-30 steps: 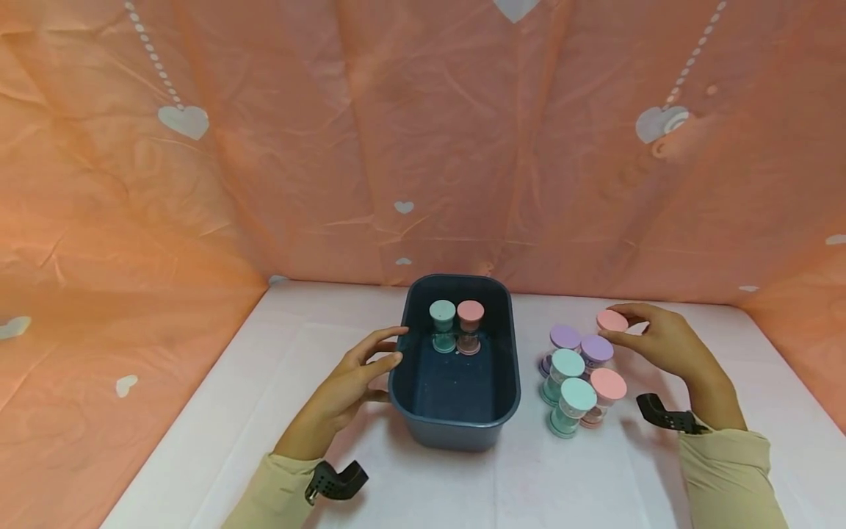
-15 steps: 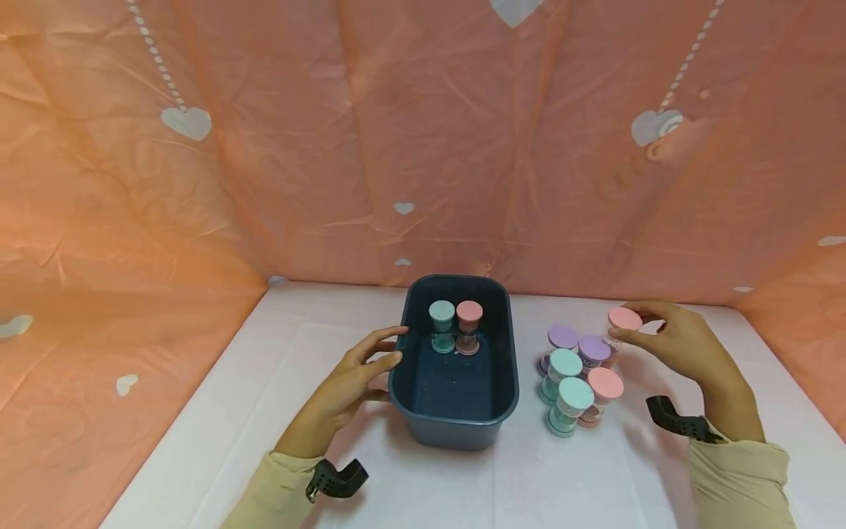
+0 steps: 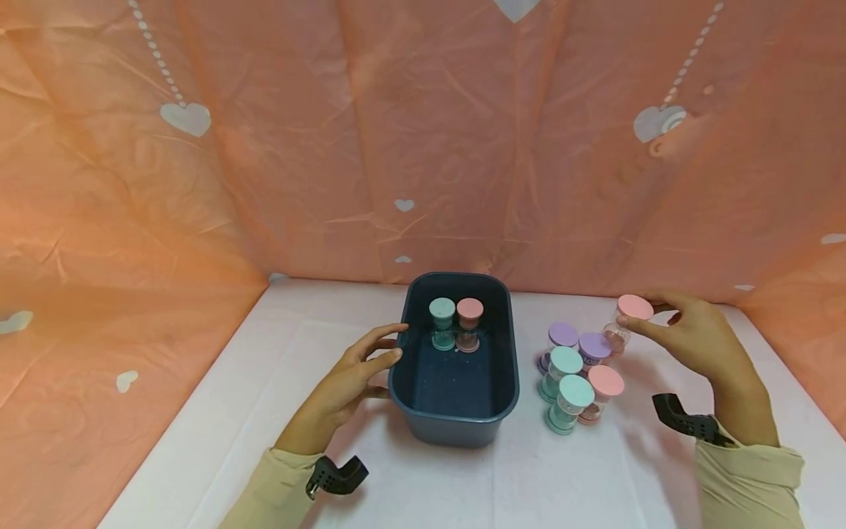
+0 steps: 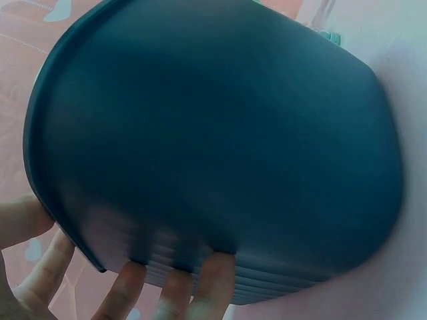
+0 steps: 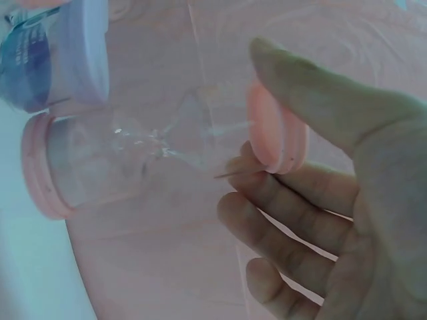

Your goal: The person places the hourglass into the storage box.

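- Head view: we see the right hand (image 3: 703, 342) at the right of the frame, pinching the held pink sand timer (image 3: 633, 306) by its upper cap. The timer lies just left of the palm, its long axis running from the cap down towards the lower left; its base is partly hidden, so we cannot tell whether it touches the tabletop (image 3: 522, 485).
- The right hand is clearly the nearer one. Between it and the dark blue bin (image 3: 456, 435), at frame centre, we find the near purple timer (image 3: 595, 345), the far purple timer (image 3: 562, 335), the upper teal timer (image 3: 566, 361), the lower teal timer (image 3: 576, 394) and the loose pink timer (image 3: 606, 381).
- Inside the bin, towards its upper end, the boxed teal timer (image 3: 442, 312) and the boxed pink timer (image 3: 470, 312) stand side by side.
- Left wrist view: we see the left hand (image 3: 350, 386) at the lower left, its fingers spread and resting against the bin's rim and wall, well apart from the held timer.
- Right wrist view: we see the timer nearly crosswise, far cap at the left, near cap at centre right between thumb and fingers; a purple timer sits just beside its far end, upper left.
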### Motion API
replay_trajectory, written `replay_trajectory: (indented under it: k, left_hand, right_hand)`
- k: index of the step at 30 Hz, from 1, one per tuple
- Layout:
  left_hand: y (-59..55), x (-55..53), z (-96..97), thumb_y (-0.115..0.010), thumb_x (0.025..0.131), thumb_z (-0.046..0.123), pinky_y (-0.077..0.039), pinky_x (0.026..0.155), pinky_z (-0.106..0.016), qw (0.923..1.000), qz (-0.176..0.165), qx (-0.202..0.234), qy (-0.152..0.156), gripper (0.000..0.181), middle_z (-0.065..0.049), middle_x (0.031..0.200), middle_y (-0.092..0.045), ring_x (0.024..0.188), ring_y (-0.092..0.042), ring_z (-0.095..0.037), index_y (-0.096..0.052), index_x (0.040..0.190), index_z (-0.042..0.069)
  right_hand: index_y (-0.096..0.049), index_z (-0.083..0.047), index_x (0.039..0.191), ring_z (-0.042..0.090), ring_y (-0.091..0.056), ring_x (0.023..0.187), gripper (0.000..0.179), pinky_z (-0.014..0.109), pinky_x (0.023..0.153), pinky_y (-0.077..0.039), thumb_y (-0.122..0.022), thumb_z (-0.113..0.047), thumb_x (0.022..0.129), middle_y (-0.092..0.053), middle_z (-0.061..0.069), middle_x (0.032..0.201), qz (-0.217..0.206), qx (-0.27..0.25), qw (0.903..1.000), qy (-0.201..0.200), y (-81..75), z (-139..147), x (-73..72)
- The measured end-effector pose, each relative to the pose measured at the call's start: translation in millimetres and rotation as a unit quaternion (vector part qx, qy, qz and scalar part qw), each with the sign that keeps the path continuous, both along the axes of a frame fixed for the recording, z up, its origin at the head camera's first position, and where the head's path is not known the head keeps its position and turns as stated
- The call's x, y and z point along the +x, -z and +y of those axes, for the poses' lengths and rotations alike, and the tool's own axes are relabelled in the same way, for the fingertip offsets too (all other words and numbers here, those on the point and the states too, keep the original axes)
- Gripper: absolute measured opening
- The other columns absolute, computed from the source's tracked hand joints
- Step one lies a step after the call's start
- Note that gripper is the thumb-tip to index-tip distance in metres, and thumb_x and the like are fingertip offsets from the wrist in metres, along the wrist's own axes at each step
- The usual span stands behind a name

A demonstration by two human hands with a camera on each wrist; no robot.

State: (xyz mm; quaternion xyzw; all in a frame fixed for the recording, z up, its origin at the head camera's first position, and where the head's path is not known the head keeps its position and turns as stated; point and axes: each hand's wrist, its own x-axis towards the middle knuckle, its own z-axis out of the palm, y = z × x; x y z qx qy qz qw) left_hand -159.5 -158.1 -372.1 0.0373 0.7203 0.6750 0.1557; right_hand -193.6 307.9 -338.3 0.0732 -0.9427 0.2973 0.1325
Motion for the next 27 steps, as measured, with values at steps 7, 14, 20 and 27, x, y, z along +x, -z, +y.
replay_trajectory:
  k: [7,14,20,27]
  left_hand:
    - [-1.0,-0.2,0.1,-0.059,0.100,0.026,-0.055,0.076,-0.042,1.0000,0.000,0.002,-0.002,0.048,-0.016,0.146,-0.036,0.123,-0.047,-0.035,-0.047,0.147,0.021]
    - [-1.3,0.0,0.2,-0.059,0.100,0.026,-0.054,0.076,-0.041,1.0000,0.000,-0.001,-0.003,0.048,-0.016,0.147,-0.036,0.123,-0.048,-0.035,-0.047,0.146,0.022]
    - [-2.1,-0.4,1.4,-0.059,0.100,0.025,-0.054,0.075,-0.041,1.0000,0.000,0.001,-0.004,0.048,-0.016,0.147,-0.036,0.124,-0.047,-0.036,-0.047,0.146,0.022]
    - [-1.1,-0.4,1.0,-0.058,0.100,0.023,-0.054,0.075,-0.040,1.0000,-0.003,0.001,-0.006,0.047,-0.016,0.147,-0.037,0.124,-0.047,-0.036,-0.047,0.146,0.021]
  right_hand:
    - [-0.070,-0.020,0.121,-0.016,-0.046,0.085,0.047,0.014,0.075,-0.037,-0.079,-0.046,0.082,-0.053,-0.040,0.090,0.011,-0.022,0.9994,0.025,-5.5,-0.3,2.7]
    - [-0.068,-0.020,0.121,-0.014,-0.043,0.085,0.048,0.017,0.073,-0.038,-0.076,-0.049,0.084,-0.048,-0.045,0.091,0.009,-0.018,0.9988,0.044,-9.3,-1.1,6.2]
    - [-0.067,-0.019,0.121,-0.013,-0.043,0.084,0.046,0.016,0.072,-0.037,-0.076,-0.046,0.085,-0.046,-0.045,0.092,0.028,-0.027,0.9981,0.049,-13.1,-1.5,7.4]
    - [-0.069,-0.018,0.118,-0.012,-0.045,0.084,0.042,0.013,0.073,-0.035,-0.078,-0.042,0.084,-0.049,-0.043,0.092,0.054,-0.052,0.9962,0.045,-14.7,-9.3,8.5]
